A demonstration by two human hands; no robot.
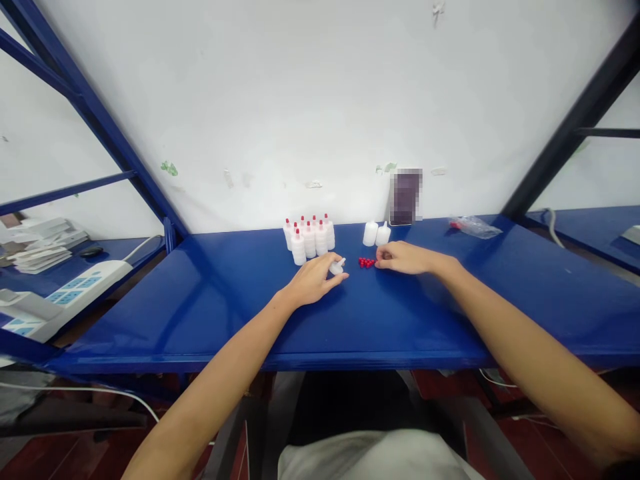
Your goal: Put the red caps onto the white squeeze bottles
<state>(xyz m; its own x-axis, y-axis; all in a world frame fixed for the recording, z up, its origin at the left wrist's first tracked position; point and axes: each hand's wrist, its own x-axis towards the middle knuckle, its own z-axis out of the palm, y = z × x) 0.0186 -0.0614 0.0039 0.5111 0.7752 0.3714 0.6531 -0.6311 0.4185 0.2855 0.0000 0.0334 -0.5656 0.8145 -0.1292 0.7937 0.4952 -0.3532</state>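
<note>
My left hand (316,279) is closed around a small white squeeze bottle (337,266), tilted so its bare nozzle points up and to the right. My right hand (403,258) has its fingertips pinched together at the right edge of a small pile of red caps (365,263). Whether a cap is between those fingertips I cannot make out. Behind it stand two white bottles (370,234) with no red on them. To the left, beyond my left hand, a cluster of several white bottles (309,240) stands upright, each with a red cap on its tip.
The blue table (210,300) ends at a white wall. A dark, blurred-out rectangular object (406,197) leans on the wall. At the right lies a clear plastic bag (475,227) with something red. A power strip (83,293) lies off to the left.
</note>
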